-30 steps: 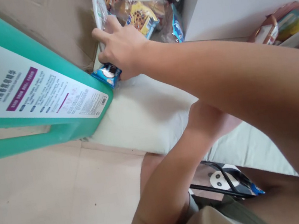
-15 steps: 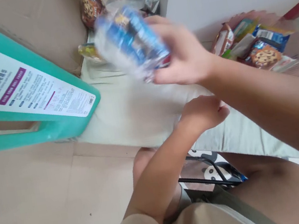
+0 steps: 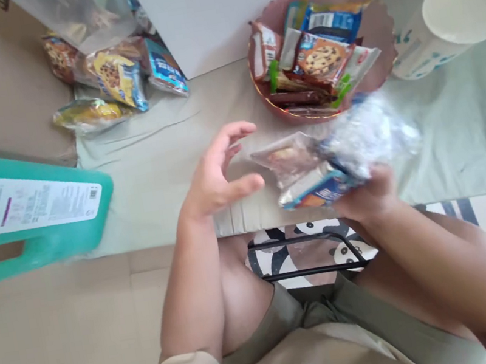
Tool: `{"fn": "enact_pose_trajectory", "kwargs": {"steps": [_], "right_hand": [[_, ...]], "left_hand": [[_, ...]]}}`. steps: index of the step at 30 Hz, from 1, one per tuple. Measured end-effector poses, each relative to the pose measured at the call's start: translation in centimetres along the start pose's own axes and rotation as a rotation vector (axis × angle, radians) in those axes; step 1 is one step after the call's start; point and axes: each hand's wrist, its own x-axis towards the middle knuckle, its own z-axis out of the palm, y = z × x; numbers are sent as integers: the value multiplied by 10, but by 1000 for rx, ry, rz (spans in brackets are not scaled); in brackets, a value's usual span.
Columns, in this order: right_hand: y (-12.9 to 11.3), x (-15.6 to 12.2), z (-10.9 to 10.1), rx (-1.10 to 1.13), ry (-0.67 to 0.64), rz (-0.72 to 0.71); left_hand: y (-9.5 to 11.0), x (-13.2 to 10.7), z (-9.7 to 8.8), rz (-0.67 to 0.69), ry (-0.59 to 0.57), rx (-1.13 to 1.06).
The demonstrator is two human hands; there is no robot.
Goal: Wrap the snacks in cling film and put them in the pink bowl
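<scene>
My right hand (image 3: 368,199) grips a clear plastic bag of snack packets (image 3: 336,158), blurred by motion, just above the near edge of the table with its pale cloth (image 3: 164,151). My left hand (image 3: 218,173) hovers open beside the bag's left end, fingers spread and curved toward it, holding nothing. Behind the bag stands a reddish scalloped bowl (image 3: 377,25) filled with several cookie and chocolate packets.
A teal plastic container with a white label (image 3: 30,206) lies at the left. More snack packets (image 3: 115,73) lie at the back left beside a white box (image 3: 242,3). A white lidded cup (image 3: 452,19) stands at the right. A panda-print stool (image 3: 309,251) shows between my knees.
My right hand carried the bag of packets from the back left down and right to the table's near edge. My left hand rose and opened. The view swung right, revealing the bowl and cup.
</scene>
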Motion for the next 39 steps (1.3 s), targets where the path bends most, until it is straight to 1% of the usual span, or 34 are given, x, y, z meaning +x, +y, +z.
{"fn": "enact_pose_trajectory", "kwargs": {"steps": [2,3,5,7,9,12,15,18,21,24,28,31,33,35,37,39], "right_hand": [[4,3,5,183,-47,84],[5,6,8,231,-69,114],[3,10,11,241,-133,157],[2,12,9,216,-171,174],[1,11,5,193,-163,164],[2,8,-3,168,-123,142],[3,5,-6,199,-86,124],[2,4,-3,252,-94,143],[1,4,1,226,-80,143],[-1,6,4,159,-52,119],[-1,9,7,157,-78,97],[-1,8,5,182,-127,109],[2,7,0,193,-107,101],[6,7,-8,187,-21,60],[11,8,-19,157,65,3],[15,8,-29,72,91,-64]], "left_hand": [[1,0,14,69,-147,77],[1,1,20,89,-176,119],[1,5,28,111,-158,182],[-1,10,32,101,-118,223],[-4,15,34,83,-86,240],[-10,17,36,73,-60,207],[-15,17,37,83,-75,157],[-17,17,36,130,-149,145],[-13,17,37,155,-215,197],[-7,15,41,145,-195,276],[-6,14,46,118,-145,338],[-13,15,40,107,-101,289],[-18,14,30,115,-50,250],[-26,13,15,95,26,236],[-36,11,-4,36,119,237],[-51,12,-27,-5,200,238]]}}
